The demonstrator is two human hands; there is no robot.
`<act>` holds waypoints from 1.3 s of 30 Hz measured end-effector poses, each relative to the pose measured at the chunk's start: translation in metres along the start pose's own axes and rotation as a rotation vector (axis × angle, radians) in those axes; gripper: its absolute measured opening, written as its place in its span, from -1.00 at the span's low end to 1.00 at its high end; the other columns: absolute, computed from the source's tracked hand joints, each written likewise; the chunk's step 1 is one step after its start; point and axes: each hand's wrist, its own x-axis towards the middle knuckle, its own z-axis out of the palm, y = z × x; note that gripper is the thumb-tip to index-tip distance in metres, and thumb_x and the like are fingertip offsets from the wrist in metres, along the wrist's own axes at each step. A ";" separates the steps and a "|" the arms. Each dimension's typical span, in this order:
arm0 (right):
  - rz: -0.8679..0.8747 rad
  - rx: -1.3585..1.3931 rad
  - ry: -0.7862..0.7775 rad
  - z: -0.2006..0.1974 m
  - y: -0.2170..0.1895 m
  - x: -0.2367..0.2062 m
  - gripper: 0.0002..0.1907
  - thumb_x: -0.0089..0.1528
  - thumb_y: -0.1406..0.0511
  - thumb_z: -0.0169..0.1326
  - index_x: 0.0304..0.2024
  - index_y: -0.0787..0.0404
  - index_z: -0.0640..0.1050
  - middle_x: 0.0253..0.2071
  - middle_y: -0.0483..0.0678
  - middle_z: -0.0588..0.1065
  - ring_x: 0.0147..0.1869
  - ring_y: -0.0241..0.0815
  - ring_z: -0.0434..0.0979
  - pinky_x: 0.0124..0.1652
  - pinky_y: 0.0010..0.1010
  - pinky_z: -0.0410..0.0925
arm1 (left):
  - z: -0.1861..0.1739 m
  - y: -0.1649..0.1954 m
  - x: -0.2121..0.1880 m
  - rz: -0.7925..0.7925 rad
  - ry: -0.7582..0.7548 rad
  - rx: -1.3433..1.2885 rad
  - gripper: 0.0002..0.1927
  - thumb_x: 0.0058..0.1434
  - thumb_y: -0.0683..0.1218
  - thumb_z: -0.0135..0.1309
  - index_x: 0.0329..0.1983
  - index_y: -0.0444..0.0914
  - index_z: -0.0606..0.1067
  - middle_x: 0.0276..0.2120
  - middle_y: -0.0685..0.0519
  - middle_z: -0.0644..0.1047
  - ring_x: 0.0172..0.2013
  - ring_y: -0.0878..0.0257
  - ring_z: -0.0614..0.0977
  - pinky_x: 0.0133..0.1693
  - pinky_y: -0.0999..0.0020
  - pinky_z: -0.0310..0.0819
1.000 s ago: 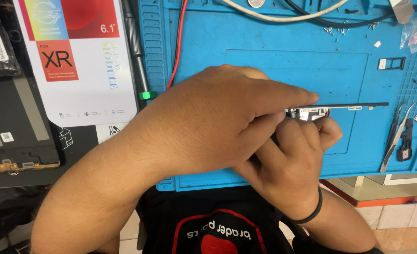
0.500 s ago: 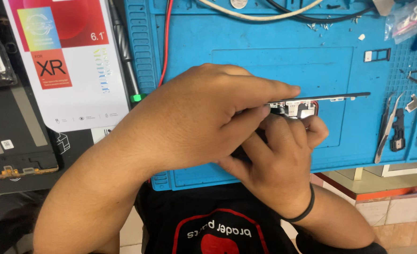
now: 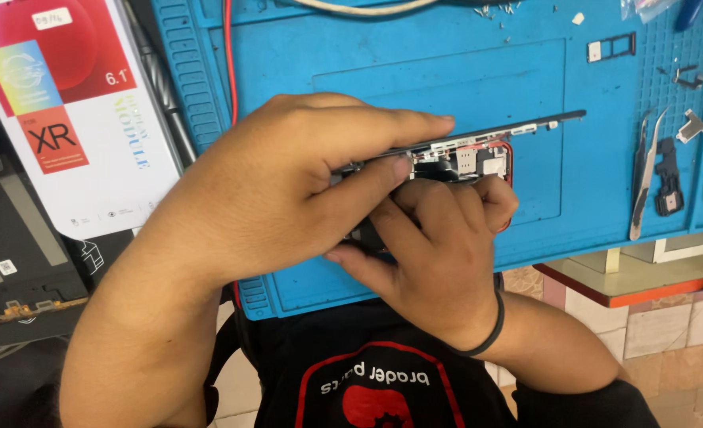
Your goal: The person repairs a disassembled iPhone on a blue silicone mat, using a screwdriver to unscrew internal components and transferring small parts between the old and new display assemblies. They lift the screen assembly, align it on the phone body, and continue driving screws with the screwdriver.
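A red-framed phone body (image 3: 478, 162) with exposed internals is held just above the blue work mat (image 3: 304, 63). A thin dark screen panel (image 3: 526, 127) lies along its top edge, sticking out to the right. My left hand (image 3: 288, 186) wraps over the phone from the left, fingers pressing on the panel's edge. My right hand (image 3: 434, 246), with a black band on its wrist, cups the phone from below, fingers curled against the body. Most of the phone is hidden under both hands.
A white and red screen-module box (image 3: 66, 119) lies left of the mat, with a dark phone part (image 3: 18, 269) below it. Tweezers (image 3: 643, 174), a small black part (image 3: 668, 178) and a SIM tray (image 3: 611, 47) rest on the mat's right. A red cable (image 3: 227, 55) crosses the mat.
The hands and phone stay locked together in the same grip. The view has shifted slightly, so the mat and box sit a little further left and up.
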 end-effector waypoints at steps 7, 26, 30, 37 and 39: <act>0.014 0.013 -0.006 0.004 0.002 -0.006 -0.52 0.27 -0.09 0.33 -0.03 0.10 0.61 -0.11 -0.11 0.44 -0.07 -0.06 0.35 0.08 -0.11 0.07 | -0.001 -0.001 0.000 0.022 -0.030 0.089 -0.67 0.39 -0.20 0.10 0.22 -0.18 0.56 -0.40 0.03 0.58 -0.36 0.24 0.63 -0.31 0.38 0.50; 0.018 0.398 -0.122 -0.084 0.049 -0.035 -0.73 0.19 0.21 0.34 -0.08 0.10 0.67 -0.22 -0.19 0.51 -0.15 -0.22 0.48 0.08 -0.25 0.29 | 0.014 0.020 0.002 -0.120 0.034 0.206 -0.64 0.23 -0.24 0.20 0.11 -0.25 0.59 -0.24 -0.02 0.67 -0.29 0.33 0.71 -0.33 0.52 0.53; 0.198 0.003 0.034 -0.123 0.105 -0.049 -0.87 0.20 0.47 0.30 -0.24 0.27 0.60 -0.22 0.03 0.59 -0.16 -0.07 0.57 -0.12 -0.29 0.36 | 0.017 0.021 0.002 -0.124 0.051 0.250 -0.65 0.23 -0.24 0.20 0.10 -0.28 0.59 -0.23 -0.04 0.67 -0.27 0.31 0.72 -0.30 0.52 0.54; 0.102 -0.378 0.017 -0.142 0.188 -0.052 -0.79 0.24 0.48 0.24 -0.07 0.24 0.64 -0.22 -0.06 0.51 -0.14 -0.13 0.57 -0.09 -0.40 0.38 | 0.021 0.026 0.002 -0.117 0.069 0.276 -0.65 0.22 -0.24 0.19 0.09 -0.31 0.58 -0.25 -0.08 0.66 -0.28 0.26 0.71 -0.29 0.49 0.51; 0.078 -0.446 0.002 -0.141 0.191 -0.050 -0.82 0.23 0.43 0.36 -0.12 0.23 0.67 -0.30 -0.06 0.50 -0.21 -0.08 0.56 -0.11 -0.28 0.37 | 0.022 0.027 0.003 -0.094 0.080 0.268 -0.66 0.21 -0.24 0.18 0.08 -0.31 0.57 -0.24 -0.08 0.65 -0.26 0.25 0.71 -0.26 0.48 0.52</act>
